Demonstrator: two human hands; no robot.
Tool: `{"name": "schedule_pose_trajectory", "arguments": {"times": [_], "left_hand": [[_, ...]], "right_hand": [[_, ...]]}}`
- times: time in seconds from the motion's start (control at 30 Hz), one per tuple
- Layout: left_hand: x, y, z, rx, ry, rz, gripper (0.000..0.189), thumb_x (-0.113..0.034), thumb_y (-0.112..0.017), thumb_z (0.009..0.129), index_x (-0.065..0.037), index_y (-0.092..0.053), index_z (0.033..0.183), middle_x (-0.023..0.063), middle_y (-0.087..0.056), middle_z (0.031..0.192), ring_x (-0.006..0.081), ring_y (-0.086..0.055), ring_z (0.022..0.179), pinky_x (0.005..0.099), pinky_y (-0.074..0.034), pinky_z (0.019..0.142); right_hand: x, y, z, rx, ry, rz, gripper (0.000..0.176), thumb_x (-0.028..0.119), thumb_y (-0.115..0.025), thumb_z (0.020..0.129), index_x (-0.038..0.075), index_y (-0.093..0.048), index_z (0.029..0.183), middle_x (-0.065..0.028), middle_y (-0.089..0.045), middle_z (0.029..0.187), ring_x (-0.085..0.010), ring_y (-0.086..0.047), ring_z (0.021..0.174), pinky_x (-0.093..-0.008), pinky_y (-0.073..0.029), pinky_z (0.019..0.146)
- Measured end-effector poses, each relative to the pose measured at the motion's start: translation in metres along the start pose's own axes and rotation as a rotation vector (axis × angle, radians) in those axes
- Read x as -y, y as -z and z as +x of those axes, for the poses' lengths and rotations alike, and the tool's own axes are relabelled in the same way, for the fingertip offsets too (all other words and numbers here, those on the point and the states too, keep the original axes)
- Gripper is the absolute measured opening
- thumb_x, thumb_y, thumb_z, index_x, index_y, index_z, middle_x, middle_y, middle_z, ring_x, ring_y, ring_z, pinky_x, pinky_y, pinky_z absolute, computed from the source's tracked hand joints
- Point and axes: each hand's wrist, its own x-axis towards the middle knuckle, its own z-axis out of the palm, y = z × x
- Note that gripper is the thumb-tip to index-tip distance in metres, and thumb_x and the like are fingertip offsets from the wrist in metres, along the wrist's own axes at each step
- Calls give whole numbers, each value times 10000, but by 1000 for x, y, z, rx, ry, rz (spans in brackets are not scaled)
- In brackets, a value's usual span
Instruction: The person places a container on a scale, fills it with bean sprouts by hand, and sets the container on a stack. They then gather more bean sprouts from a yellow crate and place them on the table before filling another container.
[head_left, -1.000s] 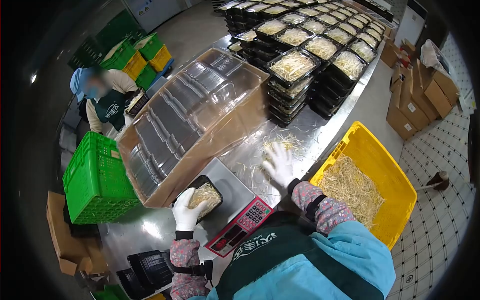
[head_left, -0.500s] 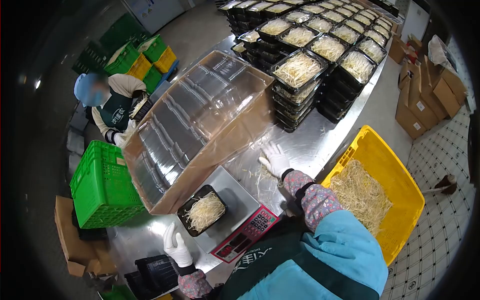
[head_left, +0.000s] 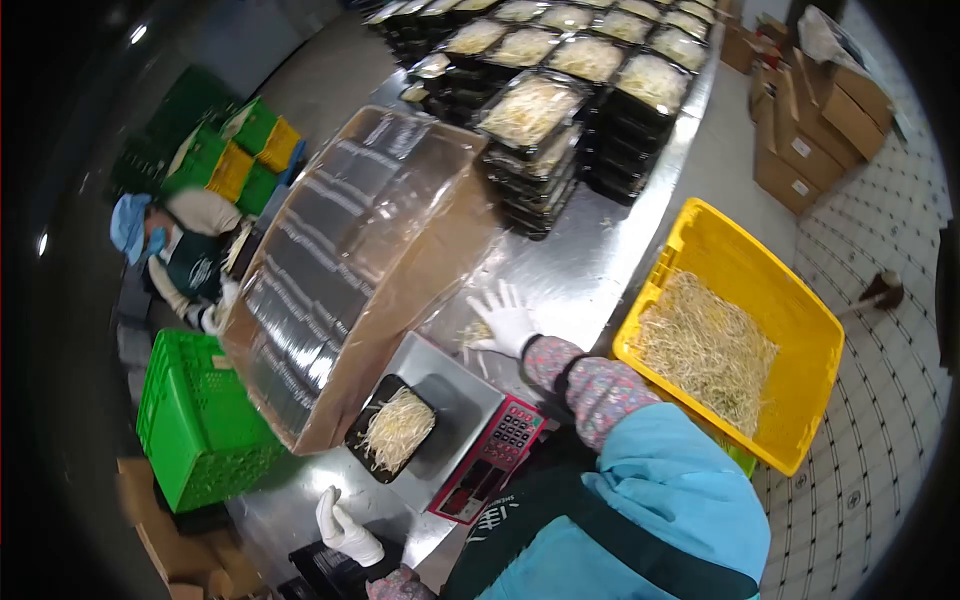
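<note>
A white glove covers my right hand (head_left: 505,318), which lies on the steel table with its fingers spread, beside a few loose bean sprouts (head_left: 474,334). My left hand (head_left: 345,530), also gloved, hovers near the lower table edge with its fingers apart and nothing held. Close to it are empty black trays (head_left: 335,568), partly hidden by the hand. Between my hands stands a weighing scale (head_left: 450,430) with a red keypad panel. On its plate sits a black tray (head_left: 358,432) heaped with bean sprouts (head_left: 398,428).
A carton (head_left: 400,290) lined with plastic holds stacked black trays. Wrapped sprout packs (head_left: 530,110) are piled at the far end. At right stands a yellow crate (head_left: 800,380) of sprouts; at left, a green crate (head_left: 205,420). A co-worker (head_left: 190,255) works beyond the carton.
My view has shifted and turned slightly. The right hand's fingers are spread wider on the table. My left hand has moved down, farther from the filled tray.
</note>
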Motion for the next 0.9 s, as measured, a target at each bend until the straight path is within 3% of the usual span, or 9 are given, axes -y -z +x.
{"name": "schedule_pose_trajectory", "arguments": {"times": [0.07,0.1,0.17,0.37,0.5,0.67,0.73,0.77,0.9], "left_hand": [[12,-4,9,67,-96,16,276,-139,-516,983,75,-647,1097,172,-665,1080,288,-633,988,388,-492,920],[11,-9,12,99,-124,-18,280,-142,-507,995,79,-644,1100,176,-666,1074,291,-631,991,387,-492,918],[-19,-21,14,206,-202,-52,283,-138,-480,1011,72,-644,1106,162,-667,1076,267,-628,996,371,-482,928],[-2,-77,25,349,-270,-146,286,-125,-455,1023,73,-644,1106,139,-669,1073,236,-627,981,365,-477,927],[-34,-109,24,464,-429,-197,284,-120,-459,1016,73,-662,1070,150,-675,1077,247,-632,984,367,-485,923],[-70,-136,2,596,-448,-290,275,-130,-491,997,67,-662,1085,154,-678,1068,255,-634,985,364,-485,919],[-98,-146,-12,612,-462,-252,245,-106,-516,970,54,-673,1067,168,-689,1054,279,-644,978,385,-489,903],[-106,-156,-21,616,-462,-283,245,-115,-523,972,54,-674,1068,169,-687,1058,276,-643,973,384,-485,907],[-154,-194,-59,745,-442,-334,211,-57,-525,953,51,-670,1062,157,-683,1067,261,-642,998,367,-488,921]], "right_hand": [[-8,-21,3,-222,76,6,595,453,-639,847,175,-511,1357,-172,-490,1339,-407,-396,1313,-563,-324,1084],[-11,-23,4,-67,82,39,425,379,-611,869,154,-586,1229,-135,-542,1203,-335,-503,1170,-500,-433,956],[-10,-19,-14,-156,94,-82,242,336,-604,867,120,-625,973,-86,-581,1030,-269,-559,1000,-421,-473,812],[-27,-40,-78,-141,-40,-11,211,309,-615,862,102,-601,899,-105,-619,779,-324,-634,752,-469,-511,681],[-29,5,-137,-1,-338,362,306,361,-569,920,61,-605,971,-175,-672,884,-392,-647,840,-481,-513,763],[-62,135,-206,-306,-461,609,354,429,-546,943,83,-612,976,-170,-687,878,-400,-654,823,-460,-521,734],[-95,205,-236,-651,-465,847,259,344,-646,920,88,-619,903,-81,-664,774,-211,-662,697,-362,-518,654],[-116,242,-253,-800,-512,730,204,281,-665,920,82,-623,903,-39,-642,742,-110,-627,667,-288,-500,620],[-221,357,-318,-1306,-451,316,156,185,-696,906,50,-621,918,-51,-678,721,-93,-642,608,-254,-488,540]]}}
